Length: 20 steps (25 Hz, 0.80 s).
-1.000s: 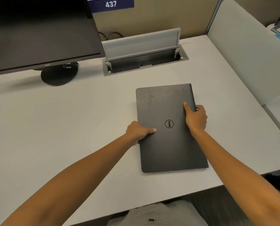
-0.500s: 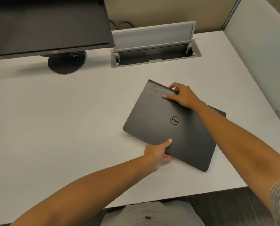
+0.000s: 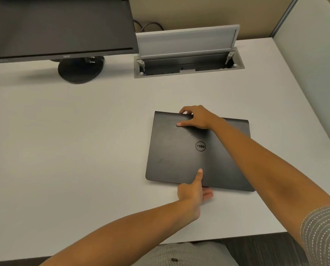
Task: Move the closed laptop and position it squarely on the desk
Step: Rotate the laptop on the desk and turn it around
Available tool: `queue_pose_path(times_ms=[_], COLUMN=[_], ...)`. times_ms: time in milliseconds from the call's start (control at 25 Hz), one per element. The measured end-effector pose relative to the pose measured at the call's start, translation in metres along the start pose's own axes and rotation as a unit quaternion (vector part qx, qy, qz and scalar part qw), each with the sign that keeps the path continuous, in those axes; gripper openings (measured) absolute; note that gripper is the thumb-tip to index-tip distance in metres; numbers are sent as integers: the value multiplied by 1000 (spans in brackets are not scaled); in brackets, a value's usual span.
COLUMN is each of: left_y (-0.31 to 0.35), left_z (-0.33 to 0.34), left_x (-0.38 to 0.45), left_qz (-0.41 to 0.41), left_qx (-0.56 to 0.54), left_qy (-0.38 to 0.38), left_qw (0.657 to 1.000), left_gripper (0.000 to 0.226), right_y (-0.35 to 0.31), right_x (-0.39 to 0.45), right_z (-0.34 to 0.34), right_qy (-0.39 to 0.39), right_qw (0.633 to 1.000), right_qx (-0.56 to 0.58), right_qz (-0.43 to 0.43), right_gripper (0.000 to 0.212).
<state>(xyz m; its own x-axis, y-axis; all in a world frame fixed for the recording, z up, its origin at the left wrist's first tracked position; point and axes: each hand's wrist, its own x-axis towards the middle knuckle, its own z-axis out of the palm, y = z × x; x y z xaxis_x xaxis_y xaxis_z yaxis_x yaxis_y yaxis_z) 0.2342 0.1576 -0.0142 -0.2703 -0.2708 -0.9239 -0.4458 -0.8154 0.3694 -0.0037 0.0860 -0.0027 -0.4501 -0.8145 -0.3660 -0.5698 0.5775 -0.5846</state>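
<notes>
Since half a second earlier we'd swung the laptop (image 3: pixel 179 150) round from a diagonal until it lay nearly square, right of centre in the frame on the desk (image 3: pixel 64 150). Our left hand (image 3: pixel 191 191) pinched its near edge — thumb on top, fingers underneath — and our right hand (image 3: pixel 196 117) clamped the far edge. Its long axis ran left-right, so only a small twist looked needed.

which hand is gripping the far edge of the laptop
The right hand: it reaches across the closed laptop and curls over its far edge. The left hand holds the near edge, thumb on top.
</notes>
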Motion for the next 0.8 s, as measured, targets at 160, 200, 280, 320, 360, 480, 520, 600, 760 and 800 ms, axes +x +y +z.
queue_pose_path(times_ms=[160, 200, 280, 320, 360, 480, 520, 600, 760, 800], left_y=[2, 2, 3, 3, 3, 5, 8, 15, 38, 48], left_z=[1, 1, 1, 1, 2, 5, 5, 1, -7, -10], left_x=[-3, -4, -4, -4, -4, -7, -9, -14, -18, -13], left_qz=[4, 4, -3, -8, -10, -14, -21, -52, 129, 272], left_qx=[1, 5, 15, 17, 17, 30, 40, 88, 362, 463], left_qy=[1, 0, -1, -1, -1, -3, -8, -56, -198, -184], left_qw=[1000, 1000, 1000, 1000, 1000, 999, 999, 993, 902, 823], left_gripper=[63, 64, 65, 64, 63, 60, 59, 57, 33, 26], right_y=[-3, -4, -6, -6, -7, -11, -12, -13, -15, -13], right_x=[3, 3, 4, 4, 4, 3, 3, 1, -11, -15], right_z=[-1, -1, 0, 2, 3, 4, 4, 5, 7, 8], right_qy=[12, 13, 18, 22, 26, 26, 27, 33, 63, 70], right_qw=[1000, 1000, 1000, 1000, 999, 999, 999, 998, 997, 997], right_qx=[-13, -16, -21, -22, -25, -35, -39, -45, -44, -33], right_qz=[-6, -4, 0, 1, 1, 7, 10, 13, 2, -1], right_gripper=[66, 68, 70, 71, 72, 76, 76, 74, 66, 66])
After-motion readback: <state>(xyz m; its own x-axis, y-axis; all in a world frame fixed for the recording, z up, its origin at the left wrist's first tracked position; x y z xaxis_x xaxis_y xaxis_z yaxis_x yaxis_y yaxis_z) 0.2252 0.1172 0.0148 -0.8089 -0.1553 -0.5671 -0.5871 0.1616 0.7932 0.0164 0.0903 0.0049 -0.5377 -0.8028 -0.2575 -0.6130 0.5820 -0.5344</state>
